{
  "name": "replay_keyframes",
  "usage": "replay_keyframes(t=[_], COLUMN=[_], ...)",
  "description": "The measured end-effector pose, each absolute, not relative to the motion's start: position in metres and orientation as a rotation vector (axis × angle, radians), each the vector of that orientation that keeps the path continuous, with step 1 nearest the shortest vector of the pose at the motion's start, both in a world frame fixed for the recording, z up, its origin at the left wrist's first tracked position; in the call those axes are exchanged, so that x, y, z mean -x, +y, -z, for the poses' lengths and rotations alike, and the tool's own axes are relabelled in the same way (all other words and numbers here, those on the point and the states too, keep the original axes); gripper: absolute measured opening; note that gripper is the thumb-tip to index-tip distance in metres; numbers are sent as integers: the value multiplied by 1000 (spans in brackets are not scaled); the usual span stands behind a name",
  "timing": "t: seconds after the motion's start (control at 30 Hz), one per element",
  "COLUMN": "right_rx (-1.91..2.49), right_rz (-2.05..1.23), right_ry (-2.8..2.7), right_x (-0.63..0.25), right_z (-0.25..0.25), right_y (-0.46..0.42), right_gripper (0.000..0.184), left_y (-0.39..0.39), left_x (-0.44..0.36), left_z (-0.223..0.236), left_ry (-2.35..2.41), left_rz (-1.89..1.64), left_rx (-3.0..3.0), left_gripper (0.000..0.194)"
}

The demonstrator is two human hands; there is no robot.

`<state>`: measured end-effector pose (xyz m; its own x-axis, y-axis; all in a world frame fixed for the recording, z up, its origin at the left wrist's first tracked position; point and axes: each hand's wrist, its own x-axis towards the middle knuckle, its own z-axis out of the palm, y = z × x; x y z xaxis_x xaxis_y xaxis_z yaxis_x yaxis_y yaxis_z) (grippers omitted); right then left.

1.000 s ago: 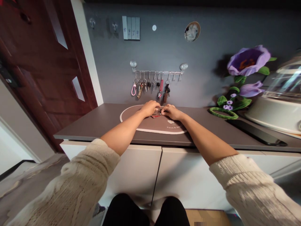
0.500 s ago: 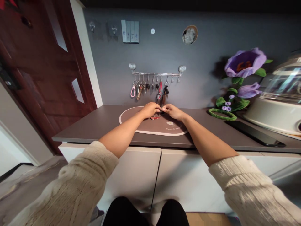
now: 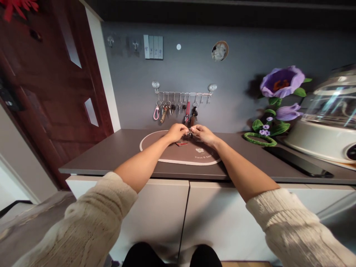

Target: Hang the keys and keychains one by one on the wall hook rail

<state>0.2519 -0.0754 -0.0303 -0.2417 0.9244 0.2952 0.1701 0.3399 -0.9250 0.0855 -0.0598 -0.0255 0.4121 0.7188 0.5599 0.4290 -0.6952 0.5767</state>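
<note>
Over the brown mat (image 3: 172,154) my left hand (image 3: 177,132) and my right hand (image 3: 204,134) meet, fingertips pinched on a small metal key ring (image 3: 189,129). Small dark pieces, which look like keys, hang below the ring between the hands; their exact shape is too small to tell. Under my left hand a flat red item (image 3: 182,144) shows against the mat. Just behind the hands, several key sets hang from a clear hook rail (image 3: 183,93) on the wall, among them a pink carabiner (image 3: 156,112) and a red strap (image 3: 188,108).
A black phone (image 3: 299,161) lies on the dark countertop (image 3: 97,152) at the right. Beyond it stand purple artificial flowers (image 3: 282,84) and a cream appliance with a clear dome (image 3: 314,137). White cabinet doors (image 3: 155,211) are below, a red-brown door (image 3: 55,92) at left.
The view has tilted slightly upward. Both hands stay together over the mat, and the metal ring between the fingertips now shows more plainly, drawn out between the two hands.
</note>
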Motion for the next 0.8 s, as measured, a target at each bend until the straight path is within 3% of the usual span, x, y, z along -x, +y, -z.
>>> replay_keyframes(t=[0.37,0.8], right_rx=[825,814], right_rz=[-979,-882], right_ry=[-1620,-1473], right_x=[-252,-250], right_z=[31,26], right_y=[-77,-78], right_gripper=[32,34], left_y=[-65,-64], left_x=[-91,-92], left_z=[21,23], left_ry=[857,811], left_rz=[-1319,-1359], left_rx=[-1806,-1902], left_gripper=[15,20])
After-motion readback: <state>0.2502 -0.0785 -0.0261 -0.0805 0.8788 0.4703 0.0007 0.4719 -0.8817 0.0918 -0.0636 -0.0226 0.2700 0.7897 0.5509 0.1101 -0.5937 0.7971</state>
